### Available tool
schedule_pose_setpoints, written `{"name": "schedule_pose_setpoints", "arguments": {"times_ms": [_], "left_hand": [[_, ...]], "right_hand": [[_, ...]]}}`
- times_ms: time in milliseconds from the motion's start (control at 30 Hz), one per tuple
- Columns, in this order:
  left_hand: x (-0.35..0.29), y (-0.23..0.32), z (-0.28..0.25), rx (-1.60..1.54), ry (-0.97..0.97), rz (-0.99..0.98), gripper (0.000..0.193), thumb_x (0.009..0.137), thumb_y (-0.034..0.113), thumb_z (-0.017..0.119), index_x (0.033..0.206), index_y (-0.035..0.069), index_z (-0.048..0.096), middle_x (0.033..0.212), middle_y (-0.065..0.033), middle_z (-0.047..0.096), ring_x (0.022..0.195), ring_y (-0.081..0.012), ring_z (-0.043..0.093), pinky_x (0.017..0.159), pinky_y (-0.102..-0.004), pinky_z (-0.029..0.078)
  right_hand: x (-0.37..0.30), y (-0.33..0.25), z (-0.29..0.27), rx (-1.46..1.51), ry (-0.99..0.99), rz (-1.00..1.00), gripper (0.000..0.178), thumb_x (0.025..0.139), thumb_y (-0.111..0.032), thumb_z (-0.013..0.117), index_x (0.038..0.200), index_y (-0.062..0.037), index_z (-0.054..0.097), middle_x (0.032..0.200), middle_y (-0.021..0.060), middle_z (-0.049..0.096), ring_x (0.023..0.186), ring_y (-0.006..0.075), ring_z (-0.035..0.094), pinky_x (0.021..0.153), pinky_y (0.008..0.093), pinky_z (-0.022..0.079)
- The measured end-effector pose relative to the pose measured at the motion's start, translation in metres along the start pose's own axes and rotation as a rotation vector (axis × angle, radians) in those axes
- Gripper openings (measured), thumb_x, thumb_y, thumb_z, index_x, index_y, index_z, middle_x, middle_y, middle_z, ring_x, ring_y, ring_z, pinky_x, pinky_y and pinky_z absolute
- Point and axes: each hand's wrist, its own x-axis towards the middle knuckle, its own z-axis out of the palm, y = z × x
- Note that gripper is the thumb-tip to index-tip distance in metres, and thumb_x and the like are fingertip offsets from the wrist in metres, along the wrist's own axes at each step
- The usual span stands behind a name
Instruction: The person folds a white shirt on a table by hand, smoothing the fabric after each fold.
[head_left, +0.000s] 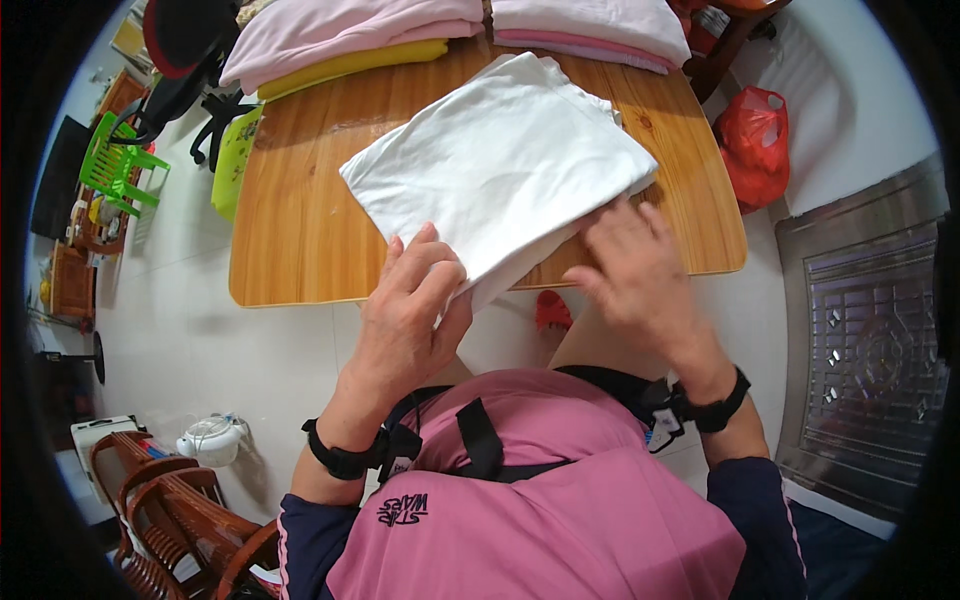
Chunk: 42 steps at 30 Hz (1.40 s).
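A folded white cloth [510,160], perhaps a garment, lies aslant on the wooden table [290,250], its near corner hanging over the front edge. My left hand [415,300] pinches that corner, fingers on top and thumb underneath. Close to the cloth's right near edge is my right hand [640,270], slightly blurred, with its thumb and fingers apart and nothing seen in it. Whether its fingertips touch the cloth I cannot tell.
Folded pink and yellow cloths [350,50] are stacked at the table's far left, and a white and pink stack [590,35] sits far right. A red plastic bag [755,150] is beyond the right edge. Wooden chairs [190,510] stand at lower left.
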Motion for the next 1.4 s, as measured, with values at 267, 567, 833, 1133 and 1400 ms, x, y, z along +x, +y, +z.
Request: {"name": "schedule_pose_setpoints", "arguments": {"times_ms": [267,567,833,1133,1400], "left_hand": [[0.001,-0.002,-0.001,0.006,0.012,0.021,0.02,0.079,0.002,0.064,0.098,0.005,0.059,0.105,-0.0118,0.059,0.124,-0.0423,0.055,0.105,-0.061,0.038],[-0.001,0.001,0.0,0.053,-0.02,0.021,0.024,0.074,0.002,0.072,0.094,0.004,0.059,0.111,-0.0134,0.057,0.126,-0.0419,0.053,0.108,-0.0551,0.037],[-0.004,0.001,0.004,0.131,-0.058,0.061,0.033,0.07,0.01,0.08,0.095,0.006,0.06,0.116,-0.0133,0.056,0.132,-0.0405,0.048,0.111,-0.0576,0.034],[-0.003,-0.001,0.005,0.146,-0.062,0.098,0.04,0.067,0.016,0.084,0.097,0.006,0.059,0.118,-0.0132,0.055,0.132,-0.0406,0.047,0.111,-0.0572,0.034],[-0.006,-0.004,0.008,0.198,-0.039,0.135,0.036,0.069,0.012,0.082,0.097,0.007,0.06,0.117,-0.0138,0.056,0.13,-0.0401,0.05,0.11,-0.0569,0.036]], "right_hand": [[0.018,-0.065,0.015,0.318,0.008,-0.335,0.035,0.088,-0.029,0.062,0.112,-0.0047,0.065,0.117,0.0102,0.063,0.11,0.0267,0.057,0.105,0.043,0.036],[0.024,-0.028,0.013,0.124,-0.277,-0.351,0.036,0.091,-0.044,0.057,0.107,-0.0156,0.073,0.113,0.0102,0.066,0.11,0.0234,0.058,0.103,0.0514,0.034],[0.019,0.062,0.02,-0.04,-0.005,0.098,0.045,0.097,-0.043,0.048,0.119,-0.0088,0.065,0.124,0.0167,0.061,0.126,0.0316,0.05,0.106,0.0556,0.032],[0.01,0.08,0.006,-0.024,0.046,0.383,0.048,0.1,-0.039,0.047,0.132,-0.0055,0.057,0.144,0.0136,0.05,0.137,0.0301,0.042,0.11,0.0497,0.032],[0.017,-0.032,0.004,0.213,-0.017,-0.258,0.054,0.094,-0.041,0.056,0.139,-0.0112,0.051,0.148,0.0097,0.046,0.138,0.0286,0.041,0.111,0.0501,0.028]]}}
